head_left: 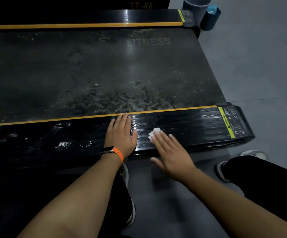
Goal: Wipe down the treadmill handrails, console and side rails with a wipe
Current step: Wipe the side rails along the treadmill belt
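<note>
On the near side rail (182,127) of the treadmill, toward its right end, we lay our left hand (120,133) flat, fingers straight and close together. Their tips reach the orange strip (70,118) along the rail's inner edge, and an orange-strapped watch (112,152) sits on the wrist. Just beside it our right hand (172,155) is spread open, its fingertips (160,137) pressing the small white wipe (154,133) onto the ribbed black surface, well apart from the yellow warning label (232,122) at the rail's right end.
</note>
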Demonstrator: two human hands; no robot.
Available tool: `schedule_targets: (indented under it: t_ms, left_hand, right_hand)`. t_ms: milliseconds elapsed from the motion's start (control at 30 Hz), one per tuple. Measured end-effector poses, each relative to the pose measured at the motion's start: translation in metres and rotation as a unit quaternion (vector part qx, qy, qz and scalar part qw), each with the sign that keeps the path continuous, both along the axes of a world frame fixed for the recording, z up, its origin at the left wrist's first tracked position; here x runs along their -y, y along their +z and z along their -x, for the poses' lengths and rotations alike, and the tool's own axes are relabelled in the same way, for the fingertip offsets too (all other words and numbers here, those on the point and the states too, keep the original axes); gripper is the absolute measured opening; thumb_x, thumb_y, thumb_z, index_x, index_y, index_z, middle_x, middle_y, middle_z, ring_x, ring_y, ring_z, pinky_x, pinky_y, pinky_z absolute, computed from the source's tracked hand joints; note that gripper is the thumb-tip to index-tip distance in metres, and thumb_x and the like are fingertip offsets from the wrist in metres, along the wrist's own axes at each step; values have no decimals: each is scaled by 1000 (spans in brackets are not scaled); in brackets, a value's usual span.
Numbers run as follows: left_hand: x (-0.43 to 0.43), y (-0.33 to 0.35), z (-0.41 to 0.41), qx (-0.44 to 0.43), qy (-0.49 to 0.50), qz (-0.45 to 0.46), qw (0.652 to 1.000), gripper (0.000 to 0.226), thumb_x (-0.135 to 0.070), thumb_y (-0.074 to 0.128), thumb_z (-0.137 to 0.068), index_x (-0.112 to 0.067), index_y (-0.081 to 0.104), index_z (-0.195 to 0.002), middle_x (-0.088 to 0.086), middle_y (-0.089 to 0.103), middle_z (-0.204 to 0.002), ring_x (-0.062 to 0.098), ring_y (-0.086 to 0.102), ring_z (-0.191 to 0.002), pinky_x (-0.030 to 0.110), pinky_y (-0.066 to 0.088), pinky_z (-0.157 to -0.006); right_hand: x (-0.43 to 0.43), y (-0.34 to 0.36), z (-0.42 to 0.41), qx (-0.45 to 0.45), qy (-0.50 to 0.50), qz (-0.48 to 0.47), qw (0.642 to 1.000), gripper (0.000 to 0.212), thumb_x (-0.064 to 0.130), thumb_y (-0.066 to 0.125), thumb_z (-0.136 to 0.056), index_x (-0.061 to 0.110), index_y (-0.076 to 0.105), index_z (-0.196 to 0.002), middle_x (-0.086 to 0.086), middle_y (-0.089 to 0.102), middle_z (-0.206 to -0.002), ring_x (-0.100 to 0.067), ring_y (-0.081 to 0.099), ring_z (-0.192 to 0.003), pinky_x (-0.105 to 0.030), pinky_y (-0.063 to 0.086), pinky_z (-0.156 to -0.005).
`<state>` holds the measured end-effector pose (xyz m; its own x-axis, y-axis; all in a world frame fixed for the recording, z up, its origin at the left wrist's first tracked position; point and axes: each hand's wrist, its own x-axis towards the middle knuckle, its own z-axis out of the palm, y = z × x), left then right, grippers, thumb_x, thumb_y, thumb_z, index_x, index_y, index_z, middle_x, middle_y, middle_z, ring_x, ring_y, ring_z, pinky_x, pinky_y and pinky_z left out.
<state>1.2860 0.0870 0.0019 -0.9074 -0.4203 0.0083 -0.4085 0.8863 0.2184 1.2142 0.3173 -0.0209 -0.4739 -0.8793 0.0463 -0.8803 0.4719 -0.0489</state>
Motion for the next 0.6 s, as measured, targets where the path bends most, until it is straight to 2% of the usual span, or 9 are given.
schedule_targets:
  t_ms: [100,200,333,433,533,600]
  left_hand:
    - [1,-2,1,5,-2,4,1000,70,-48,25,-99,-8,43,-153,9,38,-162,25,28,-154,47,21,-127]
    - [0,-3,0,9,-1,5,1000,69,-47,27,-99,-8,43,-153,9,39,-162,25,28,-154,47,20,-127]
    - [0,-4,1,0,1,10,1000,69,-47,28,-99,-7,44,-153,10,40,-161,25,29,-153,47,21,-126]
    - [0,-5,1,-1,-2,9,1000,70,-47,27,-99,-7,44,-152,10,40,-161,25,30,-153,47,21,-126]
    - [1,-4,0,10,-4,11,1000,71,-48,24,-99,-7,41,-154,10,37,-163,25,26,-154,46,19,-127]
    - [1,-4,0,14,-3,13,1000,72,-49,22,-99,-7,39,-155,9,35,-164,24,24,-155,46,18,-128]
  right_hand:
    - [-37,-2,19,10,-80,28,996,75,60,28,-107,11,32,-163,-10,24,-172,-26,22,-159,-51,30,-122]
    - [-30,-5,17,28,-134,31,990,80,62,29,-106,4,31,-162,-15,23,-171,-31,18,-160,-53,28,-125]
    - [29,-6,-1,53,-80,36,995,86,66,28,-104,3,29,-162,-17,21,-171,-31,14,-161,-50,20,-129]
    - [26,-3,13,36,-42,15,998,81,65,27,-105,10,29,-164,-10,22,-172,-26,17,-160,-52,27,-126]
    - [-18,-3,35,28,-99,21,994,76,61,32,-104,15,27,-165,-6,20,-173,-23,18,-160,-52,29,-125]
    - [-35,0,43,43,-148,20,988,78,62,28,-105,13,25,-165,-6,16,-174,-22,13,-161,-52,26,-126]
